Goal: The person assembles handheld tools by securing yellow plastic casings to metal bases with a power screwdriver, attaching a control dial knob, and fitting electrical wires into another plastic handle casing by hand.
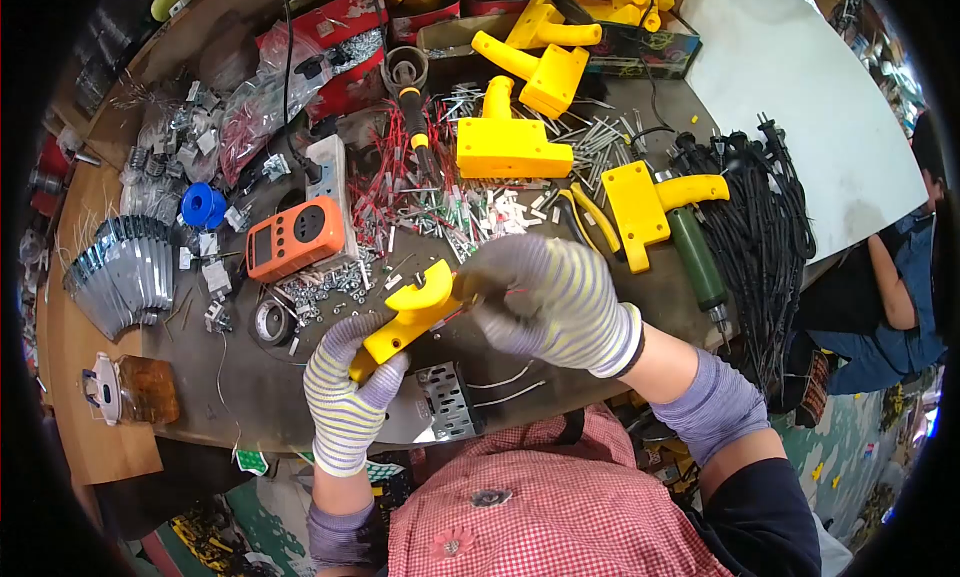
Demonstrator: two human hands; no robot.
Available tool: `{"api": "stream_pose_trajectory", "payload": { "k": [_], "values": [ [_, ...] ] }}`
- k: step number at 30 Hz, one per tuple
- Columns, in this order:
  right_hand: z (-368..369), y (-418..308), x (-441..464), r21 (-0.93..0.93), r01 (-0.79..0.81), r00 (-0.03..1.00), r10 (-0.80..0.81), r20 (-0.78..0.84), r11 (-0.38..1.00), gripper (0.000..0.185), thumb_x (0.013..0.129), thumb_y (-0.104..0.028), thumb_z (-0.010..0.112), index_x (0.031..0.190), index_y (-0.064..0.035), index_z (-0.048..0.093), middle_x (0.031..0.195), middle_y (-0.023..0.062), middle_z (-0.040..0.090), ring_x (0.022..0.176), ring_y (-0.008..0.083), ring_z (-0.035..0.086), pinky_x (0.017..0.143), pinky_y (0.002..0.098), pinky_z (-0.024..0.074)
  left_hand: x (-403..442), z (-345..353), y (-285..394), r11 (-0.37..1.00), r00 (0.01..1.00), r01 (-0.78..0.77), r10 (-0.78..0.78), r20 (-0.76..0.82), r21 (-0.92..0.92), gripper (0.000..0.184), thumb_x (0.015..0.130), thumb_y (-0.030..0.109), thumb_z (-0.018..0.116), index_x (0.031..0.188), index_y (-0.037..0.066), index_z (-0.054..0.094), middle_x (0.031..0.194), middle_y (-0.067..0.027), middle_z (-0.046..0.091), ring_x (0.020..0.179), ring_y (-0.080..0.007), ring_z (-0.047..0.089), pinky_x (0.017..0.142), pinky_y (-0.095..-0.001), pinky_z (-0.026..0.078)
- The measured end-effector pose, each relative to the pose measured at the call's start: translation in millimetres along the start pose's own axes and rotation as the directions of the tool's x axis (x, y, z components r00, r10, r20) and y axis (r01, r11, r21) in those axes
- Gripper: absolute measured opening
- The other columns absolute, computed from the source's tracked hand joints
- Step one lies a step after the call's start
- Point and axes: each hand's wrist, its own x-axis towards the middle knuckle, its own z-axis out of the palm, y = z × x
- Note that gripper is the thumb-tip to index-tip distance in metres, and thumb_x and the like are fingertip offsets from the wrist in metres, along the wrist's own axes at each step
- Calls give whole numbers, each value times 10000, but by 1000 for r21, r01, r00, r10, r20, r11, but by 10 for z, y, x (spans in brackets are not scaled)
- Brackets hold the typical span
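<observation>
We find the left hand (345,382) with fingers clasped around a yellow plastic housing (408,324) over the near bench (265,382), apparently steadying it for the right hand (550,302), whose blurred grip we cannot tell. Red-wired components (385,182) lie beyond, presumably for easy reach.

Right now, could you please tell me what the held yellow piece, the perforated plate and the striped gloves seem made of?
Yellow piece: probably hard plastic, satin, judging by its even color and moulded curves.
Perforated plate: likely bare metal, from its grey sheen.
Striped gloves: apparently knitted fabric, matte, from their soft creases; fiber unclear.
</observation>
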Motion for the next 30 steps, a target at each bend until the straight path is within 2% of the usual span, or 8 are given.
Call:
{"api": "stream_pose_trajectory", "payload": {
  "k": [4,7,10,12,21,25,27,30],
  "values": [
    [-94,137,53,79,-101,992,95,80,992,325,791,-116,808,1073,-51,659,946,106,675,858,312,685,759,379,555,24,65,25,999,999,-46,46,-6,-15,435,751,28,819,1169,34,697,1050,-102,727,934,-191,694,870,-316,539],
    [-543,426,257,-279,-114,987,140,76,954,236,793,-144,793,985,-50,693,970,158,697,945,346,674,838,429,534,1,78,14,991,995,52,-62,-77,-127,440,770,31,817,1191,28,685,1065,-97,727,960,-170,684,877,-312,536],
    [-942,1133,489,-905,-113,935,353,43,410,187,918,-131,596,1040,-72,726,963,166,732,932,351,718,789,455,583,-66,25,-91,972,992,107,-120,-49,-208,434,856,105,786,1252,11,639,1171,-94,679,1057,-172,637,953,-336,509],
    [-983,1528,512,-929,-114,821,560,112,352,166,839,-87,673,1004,-82,685,986,172,720,966,372,691,847,474,547,-52,22,-72,955,989,133,-147,-34,-265,457,905,198,768,1287,-2,617,1235,-100,650,1120,-188,608,1005,-352,482],
    [-953,1440,572,-944,-9,892,429,141,330,312,765,-25,675,1075,-53,646,971,176,719,953,371,691,829,460,560,62,75,-2,757,964,166,-258,-56,-632,514,900,100,747,1374,0,573,1288,-124,644,1172,-207,623,1040,-367,480],
    [-1007,576,434,-700,-78,994,109,0,710,189,827,-48,633,1006,-67,692,933,150,709,944,323,685,843,437,543,93,51,-9,882,992,83,-115,-42,-463,559,863,-13,748,1391,16,568,1326,-125,632,1187,-212,631,1029,-353,503],
    [-795,96,365,-266,-8,998,25,61,964,159,826,-70,625,966,-74,702,920,130,689,916,340,669,803,428,533,129,113,13,922,998,23,-42,-41,-386,563,861,-9,754,1391,13,567,1322,-124,635,1166,-212,642,1017,-349,511],
    [-504,-224,344,-315,244,958,-179,222,917,140,809,-108,664,945,-92,695,897,105,635,866,312,646,743,403,528,161,200,135,961,1000,2,-10,-25,-276,606,835,-10,768,1405,16,565,1368,-134,640,1176,-220,654,1008,-345,515]
  ]
}}
